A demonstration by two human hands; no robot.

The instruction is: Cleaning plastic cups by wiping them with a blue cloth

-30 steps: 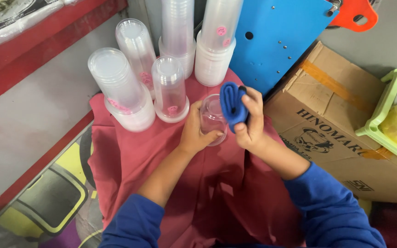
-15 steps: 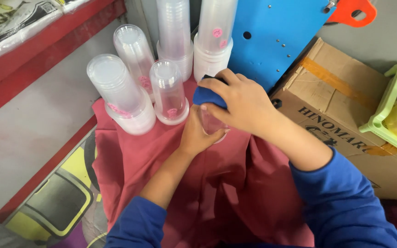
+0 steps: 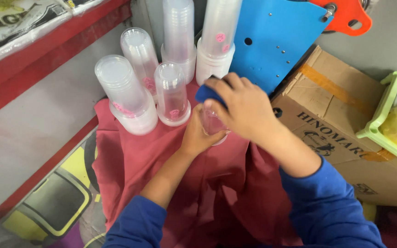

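Note:
My left hand (image 3: 197, 133) grips a clear plastic cup (image 3: 212, 125) that stands on a red cloth (image 3: 161, 174). Pressed onto the top of that cup is a folded blue cloth (image 3: 205, 94), held by my right hand (image 3: 242, 108), which covers most of the cloth and the cup's mouth. Both forearms wear blue sleeves. Several stacks of clear plastic cups (image 3: 171, 92) stand upside down just beyond my hands, some with pink stickers.
A blue metal plate (image 3: 276, 36) with holes leans behind the stacks, an orange part (image 3: 345, 14) above it. A taped cardboard box (image 3: 341, 119) sits to the right, a green tray (image 3: 391, 124) beyond it. A red shelf edge (image 3: 47, 50) runs along the left.
My right hand turned over and brought the blue cloth from beside the cup down onto its top. The left hand kept its hold on the cup.

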